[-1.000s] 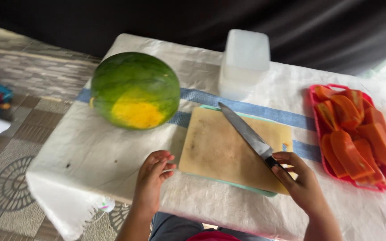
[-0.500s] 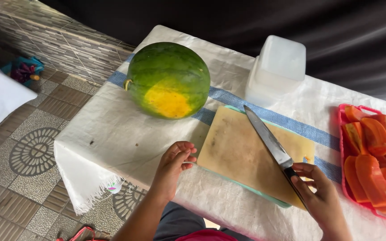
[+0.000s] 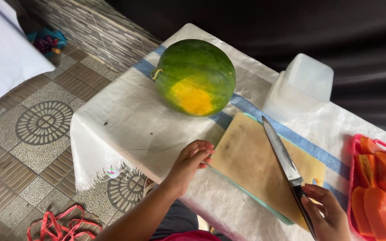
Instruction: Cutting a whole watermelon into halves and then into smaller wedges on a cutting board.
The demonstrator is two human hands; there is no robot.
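A whole green watermelon [image 3: 195,76] with a yellow patch sits on a white cloth-covered table [image 3: 126,120]. In front of it lies a tan cutting board [image 3: 255,163]. My left hand [image 3: 193,158] rests with curled fingers at the board's left edge, holding nothing that I can see. My right hand [image 3: 329,216] grips the dark handle of a long kitchen knife [image 3: 282,154], whose blade lies flat across the board and points toward the melon.
A clear plastic container [image 3: 302,87] stands at the back of the table. A red tray [image 3: 358,187] with orange fruit slices sits at the right edge. Patterned floor tiles [image 3: 41,122] and red sandals [image 3: 63,221] lie to the left.
The view has swung left and tilted, so the table shifts right in frame. My hands and the knife stay at the same places on the board.
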